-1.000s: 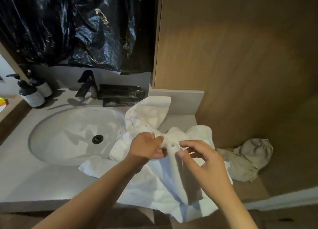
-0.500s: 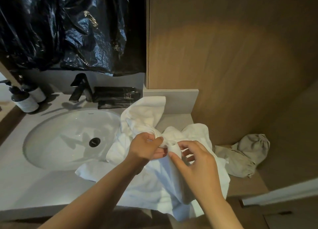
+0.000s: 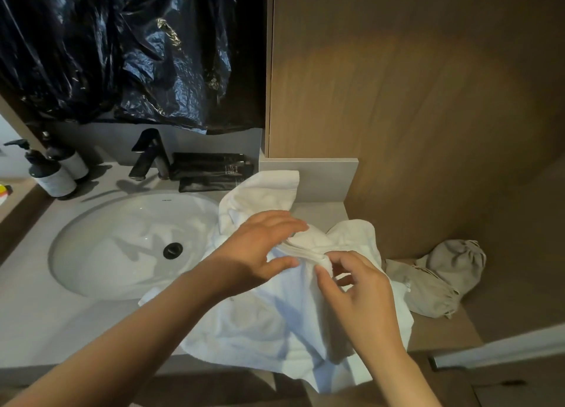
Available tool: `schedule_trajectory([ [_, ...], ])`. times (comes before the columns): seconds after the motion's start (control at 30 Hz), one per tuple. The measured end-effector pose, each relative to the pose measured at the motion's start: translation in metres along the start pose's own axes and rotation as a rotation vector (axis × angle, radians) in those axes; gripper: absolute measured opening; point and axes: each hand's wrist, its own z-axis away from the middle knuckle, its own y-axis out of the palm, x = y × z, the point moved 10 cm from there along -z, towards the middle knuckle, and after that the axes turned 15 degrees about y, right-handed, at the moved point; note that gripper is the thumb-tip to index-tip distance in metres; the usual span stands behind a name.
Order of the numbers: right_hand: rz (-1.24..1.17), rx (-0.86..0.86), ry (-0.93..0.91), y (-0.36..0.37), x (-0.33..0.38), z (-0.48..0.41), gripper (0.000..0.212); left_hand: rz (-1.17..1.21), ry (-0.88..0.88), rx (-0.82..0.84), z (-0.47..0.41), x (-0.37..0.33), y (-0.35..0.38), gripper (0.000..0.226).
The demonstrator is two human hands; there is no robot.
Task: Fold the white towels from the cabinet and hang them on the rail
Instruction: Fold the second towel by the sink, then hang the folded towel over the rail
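Note:
A crumpled white towel [image 3: 275,318] lies on the grey counter to the right of the sink, one corner hanging over the front edge. My left hand [image 3: 260,250] hovers over its bunched top edge with fingers stretched out and spread, thumb below the fold. My right hand [image 3: 357,296] is just to the right, with its fingertips and thumb curled and pinching the towel's rolled edge. The rail is out of view.
A white oval sink [image 3: 122,247] with a black faucet [image 3: 149,154] sits at the left. Two pump bottles [image 3: 52,174] stand at the far left, and black plastic sheeting [image 3: 128,48] hangs above. A wooden panel [image 3: 412,100] rises at the right. A beige cloth [image 3: 440,278] lies beside the towel.
My left hand has let go of the bunched towel edge and spread its fingers over it. My right hand stays at the rolled edge.

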Motion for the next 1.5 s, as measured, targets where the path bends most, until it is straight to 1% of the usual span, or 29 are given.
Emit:
schedule_trajectory([
  [0.03, -0.005, -0.002, -0.007, 0.0, 0.001, 0.0, 0.011, -0.02, 0.008, 0.071, -0.005, 0.001, 0.005, 0.047],
  [0.1, -0.004, 0.002, -0.007, 0.0, 0.0, 0.0, 0.014, -0.038, 0.0, 0.148, -0.013, 0.006, 0.01, 0.041],
  [0.2, -0.01, 0.011, 0.006, -0.001, -0.003, -0.002, 0.025, -0.003, 0.003, 0.191, -0.018, 0.016, 0.01, 0.023],
  [0.27, -0.03, -0.003, 0.009, -0.006, -0.005, -0.002, 0.027, 0.02, -0.001, 0.205, -0.016, 0.024, 0.01, 0.022],
  [0.37, -0.069, -0.036, 0.008, -0.016, -0.006, -0.003, 0.019, -0.004, -0.013, 0.165, -0.01, 0.038, 0.003, 0.024],
  [0.47, -0.109, -0.084, -0.005, -0.03, -0.005, -0.005, 0.01, -0.008, -0.014, 0.146, -0.004, 0.047, -0.002, 0.02],
  [0.53, -0.114, -0.105, -0.005, -0.039, -0.004, -0.007, 0.008, 0.051, -0.032, 0.101, -0.001, 0.049, -0.006, 0.015],
  [0.63, -0.123, -0.132, -0.003, -0.051, 0.001, -0.009, 0.007, 0.155, -0.099, -0.026, -0.003, 0.055, -0.022, 0.015],
  [0.7, -0.16, -0.166, -0.008, -0.062, 0.005, -0.01, 0.008, 0.23, -0.147, -0.114, -0.005, 0.06, -0.035, 0.019],
  [0.77, -0.187, -0.21, -0.014, -0.075, 0.009, -0.012, 0.008, 0.344, -0.152, -0.16, -0.011, 0.058, -0.043, 0.027],
  [0.83, -0.209, -0.246, -0.011, -0.087, 0.012, -0.014, 0.009, 0.41, -0.125, -0.162, -0.018, 0.05, -0.044, 0.033],
  [0.93, -0.23, -0.301, -0.02, -0.106, 0.019, -0.012, 0.01, 0.486, -0.075, -0.184, -0.034, 0.032, -0.045, 0.036],
  [1.0, -0.223, -0.352, -0.037, -0.121, 0.027, -0.008, 0.012, 0.544, -0.064, -0.223, -0.047, 0.024, -0.048, 0.032],
  [1.07, -0.219, -0.418, -0.051, -0.14, 0.034, -0.001, 0.015, 0.603, -0.046, -0.249, -0.062, 0.016, -0.049, 0.022],
  [1.13, -0.228, -0.484, -0.056, -0.161, 0.038, 0.008, 0.019, 0.677, 0.002, -0.261, -0.081, 0.003, -0.049, 0.017],
  [1.27, -0.206, -0.625, -0.037, -0.203, 0.039, 0.037, 0.018, 0.795, 0.139, -0.288, -0.123, -0.038, -0.049, 0.035],
  [1.5, -0.213, -0.841, 0.039, -0.286, 0.011, 0.099, 0.018, 0.891, 0.324, -0.255, -0.182, -0.148, -0.038, 0.01],
])
